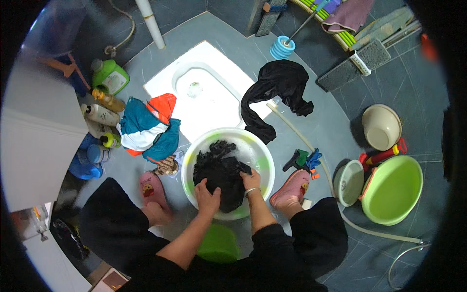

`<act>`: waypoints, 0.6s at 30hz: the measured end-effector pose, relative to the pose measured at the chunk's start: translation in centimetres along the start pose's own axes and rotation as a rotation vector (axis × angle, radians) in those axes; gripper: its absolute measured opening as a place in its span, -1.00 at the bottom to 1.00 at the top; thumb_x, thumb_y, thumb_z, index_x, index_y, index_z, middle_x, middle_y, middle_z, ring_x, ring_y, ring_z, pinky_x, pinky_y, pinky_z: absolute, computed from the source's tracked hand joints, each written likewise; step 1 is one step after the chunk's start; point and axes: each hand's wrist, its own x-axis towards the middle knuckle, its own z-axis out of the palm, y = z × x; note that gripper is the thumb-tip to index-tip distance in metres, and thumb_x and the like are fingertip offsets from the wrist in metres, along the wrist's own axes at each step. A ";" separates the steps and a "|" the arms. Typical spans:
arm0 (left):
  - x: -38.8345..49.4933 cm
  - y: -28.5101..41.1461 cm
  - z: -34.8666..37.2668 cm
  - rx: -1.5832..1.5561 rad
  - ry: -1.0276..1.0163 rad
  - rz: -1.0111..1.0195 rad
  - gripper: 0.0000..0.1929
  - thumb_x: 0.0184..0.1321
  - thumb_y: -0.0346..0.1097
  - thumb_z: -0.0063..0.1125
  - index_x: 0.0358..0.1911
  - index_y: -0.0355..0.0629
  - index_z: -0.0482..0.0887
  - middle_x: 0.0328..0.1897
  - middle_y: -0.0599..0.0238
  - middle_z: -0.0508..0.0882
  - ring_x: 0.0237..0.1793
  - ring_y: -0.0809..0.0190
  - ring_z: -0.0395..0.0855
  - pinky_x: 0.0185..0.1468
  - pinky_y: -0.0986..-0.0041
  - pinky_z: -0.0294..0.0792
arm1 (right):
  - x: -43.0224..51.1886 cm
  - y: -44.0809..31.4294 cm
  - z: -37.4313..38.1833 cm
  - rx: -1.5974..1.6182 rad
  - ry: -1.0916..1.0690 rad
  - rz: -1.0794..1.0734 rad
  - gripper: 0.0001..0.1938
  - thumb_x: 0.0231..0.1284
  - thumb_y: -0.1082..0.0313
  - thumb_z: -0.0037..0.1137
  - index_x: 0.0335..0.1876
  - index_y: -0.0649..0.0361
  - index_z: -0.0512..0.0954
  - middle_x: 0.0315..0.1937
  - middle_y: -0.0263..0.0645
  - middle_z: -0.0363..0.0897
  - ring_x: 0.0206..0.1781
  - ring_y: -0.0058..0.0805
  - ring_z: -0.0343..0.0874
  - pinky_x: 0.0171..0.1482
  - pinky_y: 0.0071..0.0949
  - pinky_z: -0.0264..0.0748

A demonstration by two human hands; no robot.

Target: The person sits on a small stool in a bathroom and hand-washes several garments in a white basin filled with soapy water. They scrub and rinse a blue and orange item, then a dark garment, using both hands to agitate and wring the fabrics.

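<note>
A wet black garment [226,188] lies bunched in a white plastic basin [269,160] with green and yellow patches and sudsy water [250,151]. My left hand [208,196] is on its near left part, with cloth between thumb and fingers; the fingertips are partly hidden. On the right side of the basin my right hand [251,181], a bangle at its wrist, pinches a fold of the same garment. Another black garment [282,82] is spread beyond the basin, partly over the edge of a white squat toilet [215,58].
Teal, white and orange clothing [144,124] lies at left, near several bottles [104,114]. Small socks [304,160] lie by my right slipper [292,186]. A hose [292,126] crosses the floor. At right stand a green basin [394,189], a grey basin [348,182] and a beige bucket [381,127].
</note>
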 end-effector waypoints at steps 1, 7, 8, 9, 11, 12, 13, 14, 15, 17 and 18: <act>-0.1 0.1 0.2 0.004 -0.015 0.005 -0.35 0.00 -0.19 0.22 0.18 -0.25 0.28 0.17 -0.12 0.27 0.21 -0.18 0.23 0.30 0.15 0.10 | -0.9 -1.3 -0.5 -0.043 0.054 -0.118 -0.71 -0.16 0.38 0.25 -0.22 0.27 0.59 -0.42 -0.16 0.63 -0.30 -0.35 0.61 -0.15 -0.41 0.47; -0.3 -1.3 1.2 -0.098 -0.067 -0.151 -0.34 -0.02 -0.17 0.23 0.18 -0.24 0.31 0.19 -0.14 0.28 0.21 -0.18 0.25 0.29 0.19 0.13 | -10.2 -14.2 -3.9 0.001 0.213 -0.454 -0.81 -0.21 0.57 0.10 -0.37 0.36 0.58 -0.52 -0.36 0.57 -0.43 -0.58 0.49 -0.29 -0.57 0.43; -0.4 -1.6 1.5 -0.166 -0.080 -0.165 -0.35 -0.03 -0.16 0.23 0.17 -0.24 0.33 0.19 -0.14 0.28 0.21 -0.18 0.26 0.29 0.21 0.14 | -12.3 -16.6 -4.6 0.019 0.212 -0.515 -0.81 -0.20 0.55 0.08 -0.37 0.35 0.58 -0.55 -0.32 0.57 -0.45 -0.59 0.49 -0.30 -0.57 0.44; -0.5 -2.0 1.8 -0.241 -0.114 -0.201 -0.35 -0.03 -0.16 0.24 0.17 -0.24 0.34 0.20 -0.15 0.28 0.21 -0.17 0.26 0.29 0.23 0.15 | -14.5 -19.1 -5.4 0.043 0.223 -0.535 -0.81 -0.20 0.52 0.07 -0.37 0.35 0.58 -0.59 -0.28 0.56 -0.47 -0.60 0.48 -0.30 -0.57 0.44; -0.8 -2.0 2.5 -0.284 -0.145 -0.163 -0.36 -0.03 -0.14 0.23 0.15 -0.26 0.39 0.17 -0.15 0.35 0.19 -0.13 0.33 0.27 0.27 0.19 | -18.9 -23.4 -7.3 0.100 0.165 -0.650 -0.85 -0.19 0.57 0.05 -0.41 0.34 0.57 -0.57 -0.38 0.53 -0.47 -0.63 0.44 -0.33 -0.62 0.41; -1.0 -1.7 2.7 -0.319 -0.158 -0.120 -0.38 -0.03 -0.14 0.23 0.14 -0.26 0.40 0.16 -0.15 0.37 0.18 -0.12 0.36 0.26 0.27 0.21 | -20.7 -25.4 -8.1 0.107 0.172 -0.715 -0.86 -0.20 0.59 0.03 -0.43 0.33 0.56 -0.56 -0.39 0.52 -0.46 -0.64 0.43 -0.33 -0.64 0.40; -1.3 -1.1 2.8 -0.348 -0.185 -0.093 -0.39 -0.02 -0.14 0.23 0.13 -0.26 0.42 0.16 -0.15 0.38 0.17 -0.11 0.38 0.25 0.27 0.22 | -22.4 -27.1 -8.9 0.080 0.207 -0.767 -0.87 -0.21 0.61 0.01 -0.46 0.32 0.55 -0.55 -0.41 0.50 -0.46 -0.65 0.42 -0.33 -0.65 0.38; -1.7 -0.4 2.8 -0.380 -0.187 -0.028 -0.43 0.01 -0.15 0.22 0.12 -0.26 0.44 0.08 -0.10 0.48 0.10 -0.08 0.47 0.19 0.28 0.29 | -23.6 -28.5 -9.7 0.155 0.203 -0.805 -0.88 -0.22 0.62 0.00 -0.48 0.32 0.54 -0.54 -0.39 0.50 -0.45 -0.64 0.42 -0.32 -0.66 0.37; -2.0 0.5 2.6 -0.400 -0.204 0.029 -0.44 0.02 -0.16 0.21 0.11 -0.26 0.45 0.06 -0.08 0.50 0.07 -0.07 0.48 0.17 0.29 0.31 | -24.7 -29.7 -10.4 0.218 0.218 -0.861 -0.88 -0.24 0.63 -0.01 -0.49 0.32 0.53 -0.53 -0.38 0.49 -0.44 -0.64 0.41 -0.31 -0.66 0.37; -2.8 2.7 1.5 -0.450 -0.271 0.077 -0.46 0.04 -0.17 0.20 0.09 -0.27 0.46 0.02 -0.04 0.55 0.03 -0.05 0.52 0.13 0.30 0.35 | -26.1 -31.1 -11.5 0.318 0.244 -0.934 -0.85 -0.29 0.65 -0.06 -0.51 0.31 0.49 -0.53 -0.37 0.44 -0.44 -0.63 0.37 -0.29 -0.68 0.33; -3.6 3.6 0.7 -0.501 -0.283 0.119 -0.48 0.10 -0.11 0.17 0.10 -0.23 0.46 -0.04 0.03 0.61 -0.01 -0.01 0.56 0.07 0.24 0.38 | -26.2 -31.4 -11.9 0.370 0.230 -0.957 -0.87 -0.31 0.64 -0.06 -0.52 0.30 0.47 -0.50 -0.35 0.43 -0.41 -0.61 0.37 -0.25 -0.67 0.32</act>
